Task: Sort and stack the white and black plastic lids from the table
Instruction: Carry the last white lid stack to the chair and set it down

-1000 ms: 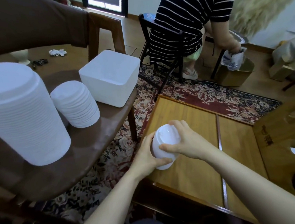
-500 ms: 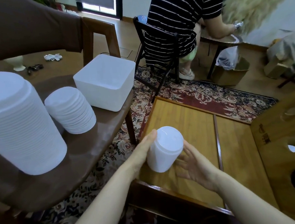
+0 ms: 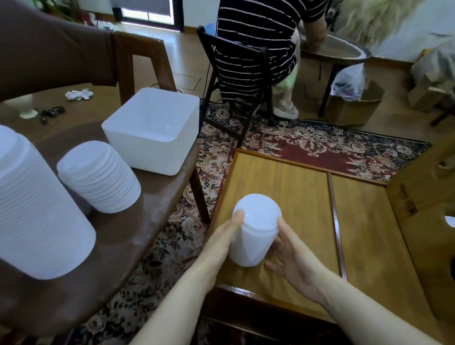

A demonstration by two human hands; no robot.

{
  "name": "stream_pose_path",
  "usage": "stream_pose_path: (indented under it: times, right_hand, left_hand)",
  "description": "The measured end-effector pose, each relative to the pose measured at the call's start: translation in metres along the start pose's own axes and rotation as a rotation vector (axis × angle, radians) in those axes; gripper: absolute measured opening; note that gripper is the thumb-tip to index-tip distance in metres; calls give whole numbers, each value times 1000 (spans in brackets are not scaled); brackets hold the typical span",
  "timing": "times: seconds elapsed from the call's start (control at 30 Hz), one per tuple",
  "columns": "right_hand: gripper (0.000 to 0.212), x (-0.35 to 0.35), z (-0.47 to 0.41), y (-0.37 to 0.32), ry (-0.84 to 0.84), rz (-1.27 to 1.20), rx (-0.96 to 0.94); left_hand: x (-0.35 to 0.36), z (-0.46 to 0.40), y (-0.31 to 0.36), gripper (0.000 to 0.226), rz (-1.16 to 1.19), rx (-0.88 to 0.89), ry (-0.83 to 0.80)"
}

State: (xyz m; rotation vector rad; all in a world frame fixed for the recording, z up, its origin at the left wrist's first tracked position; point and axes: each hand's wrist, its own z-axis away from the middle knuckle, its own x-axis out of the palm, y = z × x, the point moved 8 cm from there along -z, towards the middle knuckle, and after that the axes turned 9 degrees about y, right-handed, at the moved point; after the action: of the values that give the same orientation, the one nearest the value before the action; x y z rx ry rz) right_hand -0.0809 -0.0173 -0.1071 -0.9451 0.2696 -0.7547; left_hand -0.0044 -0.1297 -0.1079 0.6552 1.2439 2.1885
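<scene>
The right hand [image 3: 288,255] has come back beside the short white plastic lid stack [image 3: 253,230], fingers straight, opposite the flat left hand [image 3: 224,238]; squaring continues.

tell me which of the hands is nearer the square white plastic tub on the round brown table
Left. The left hand lies on the tub's side of the held white lid stack; the right hand is beyond it.

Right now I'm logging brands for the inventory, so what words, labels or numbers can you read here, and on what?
Dark printed marks on the cardboard box at right: too blurred to read.
Held stack of white lids, the two lid stacks on the brown table, and the white square tub: no text visible.
</scene>
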Motion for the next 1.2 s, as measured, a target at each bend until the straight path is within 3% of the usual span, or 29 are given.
stream_pose_path:
  times: [0.03, 0.1, 0.3, 0.4, 0.5, 0.7, 0.9, 1.2]
  right_hand:
    - [56, -3, 0, -2, 9, -15, -6]
    - [58, -11, -3, -4, 35, -41, -24]
    - [69, -21, -4, -7, 109, -91, -28]
    - [71, -21, -1, -5, 116, -65, -23]
    - [66, -22, 1, -4, 142, -49, -42]
    - [67, -21, 5, -8, 144, -73, -117]
    - [65, -27, 6, -16, 196, -108, -156]
    - [70, -29, 10, -26, 198, -139, -212]
  left_hand:
    - [1, 4, -1, 44, -25, -10, -22]
    - [-1, 17, -11, 40, -98, -64, -42]
    - [4, 17, -11, 87, -189, -89, -84]
    - [3, 18, -9, 78, -161, -79, -47]
    - [5, 21, -8, 52, -72, -62, -54]
    - [2, 21, -1, 105, 85, 4, 31]
    - [8, 26, 9, 76, 79, 40, 20]
    - [10, 25, 22, 109, 80, 94, 38]
